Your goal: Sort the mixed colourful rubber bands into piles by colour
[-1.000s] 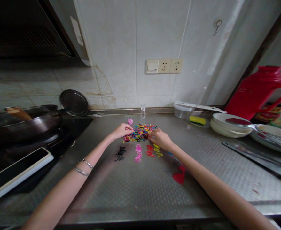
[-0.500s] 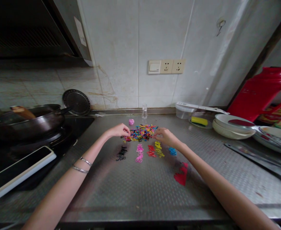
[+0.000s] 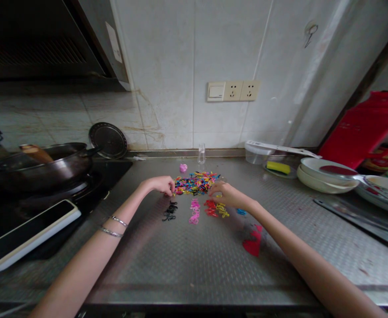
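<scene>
A mixed pile of small colourful rubber bands (image 3: 195,183) lies on the steel counter. My left hand (image 3: 163,184) is at the pile's left edge, fingers curled and pinched; what is between them is too small to make out. At the pile's right front edge my right hand (image 3: 228,194) bends down with its fingers drawn together, their tips partly hidden. Nearer me are separate groups of black bands (image 3: 170,211), pink bands (image 3: 194,212), red bands (image 3: 210,208) and yellow bands (image 3: 223,210). Blue bands (image 3: 241,212) show partly beside my right wrist.
Behind the pile stand a pink lump (image 3: 183,168) and a small clear bottle (image 3: 201,153). Red scraps (image 3: 253,242) lie near my right forearm. A pan (image 3: 51,165) and a phone-like slab (image 3: 35,236) are left; bowls (image 3: 326,181), a sponge (image 3: 278,168) and a red flask (image 3: 362,128) right.
My right hand has come slightly nearer me, over the top of the yellow group, and covers more of the blue bands. My left hand has drawn slightly back along the pile's edge.
</scene>
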`<state>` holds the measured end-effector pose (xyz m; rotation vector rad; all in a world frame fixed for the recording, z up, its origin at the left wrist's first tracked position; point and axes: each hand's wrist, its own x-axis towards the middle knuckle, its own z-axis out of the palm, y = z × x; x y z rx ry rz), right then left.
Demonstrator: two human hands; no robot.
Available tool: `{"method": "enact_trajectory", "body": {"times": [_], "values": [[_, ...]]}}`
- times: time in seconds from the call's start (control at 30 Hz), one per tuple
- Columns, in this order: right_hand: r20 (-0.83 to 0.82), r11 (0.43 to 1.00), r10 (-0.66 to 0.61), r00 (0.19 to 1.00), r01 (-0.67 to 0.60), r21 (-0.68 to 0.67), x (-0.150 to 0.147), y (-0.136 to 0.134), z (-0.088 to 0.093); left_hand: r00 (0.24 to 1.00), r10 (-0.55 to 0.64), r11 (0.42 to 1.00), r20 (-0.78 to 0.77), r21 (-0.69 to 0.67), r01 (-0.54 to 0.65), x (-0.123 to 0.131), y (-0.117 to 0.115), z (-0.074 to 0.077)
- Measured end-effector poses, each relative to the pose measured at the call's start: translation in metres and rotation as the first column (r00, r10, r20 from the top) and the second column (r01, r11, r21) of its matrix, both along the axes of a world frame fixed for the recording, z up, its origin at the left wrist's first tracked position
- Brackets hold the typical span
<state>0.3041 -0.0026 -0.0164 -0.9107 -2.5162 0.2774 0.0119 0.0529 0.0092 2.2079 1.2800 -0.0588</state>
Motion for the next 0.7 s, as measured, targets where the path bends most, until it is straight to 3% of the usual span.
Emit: {"method": "enact_trajectory", "body": {"times": [0.27,0.43,0.57,0.7], "values": [[-0.035,0.996,-0.089,0.995,0.089,0.004,0.017,0.012,-0.005,1.000,-0.012,0.999,0.001,-0.034,0.012,0.003,-0.002,0.000],[-0.024,0.989,-0.150,0.988,0.150,-0.009,0.024,0.015,-0.002,0.992,-0.052,0.997,0.115,-0.045,0.058,0.008,-0.006,0.009],[0.004,0.983,-0.183,0.983,0.183,0.000,0.027,0.016,0.001,0.956,-0.134,0.989,0.262,-0.027,0.146,0.032,-0.019,0.017],[0.020,0.978,-0.210,0.977,0.210,0.009,0.031,0.018,-0.001,0.916,-0.183,0.983,0.357,0.046,0.179,0.072,-0.033,0.015]]}}
